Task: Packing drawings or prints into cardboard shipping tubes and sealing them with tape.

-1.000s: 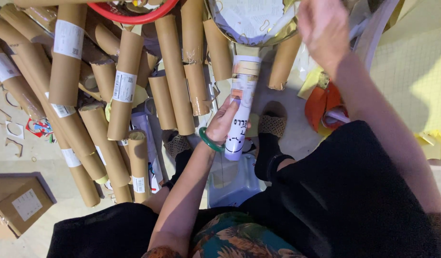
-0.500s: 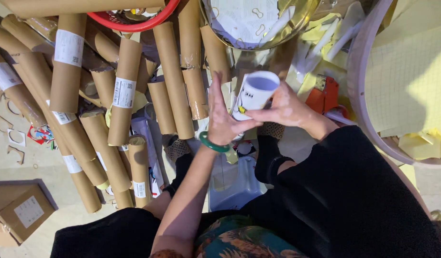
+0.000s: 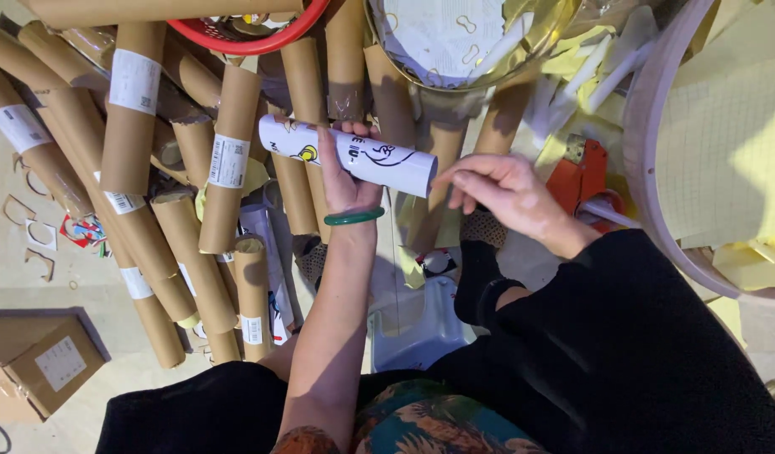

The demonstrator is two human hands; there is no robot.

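My left hand [image 3: 345,172], with a green bangle on the wrist, grips a white printed tube [image 3: 348,154] around its middle and holds it lying crosswise over a heap of brown cardboard tubes [image 3: 211,181]. My right hand [image 3: 507,195] is at the tube's right end, fingertips curled and touching or almost touching its rim. My black sleeve covers the right forearm.
A red basket [image 3: 253,38] sits at the top left and a round metal bowl [image 3: 455,80] with white plastic pieces at top centre. An orange tape dispenser [image 3: 582,175] lies right of my hand, a large round wooden-rimmed tray [image 3: 648,168] farther right, and a cardboard box [image 3: 47,366] at lower left.
The white tube has gone from upright, to tipped with its open end up, to lying sideways. My right hand came down from above to the tube's end.
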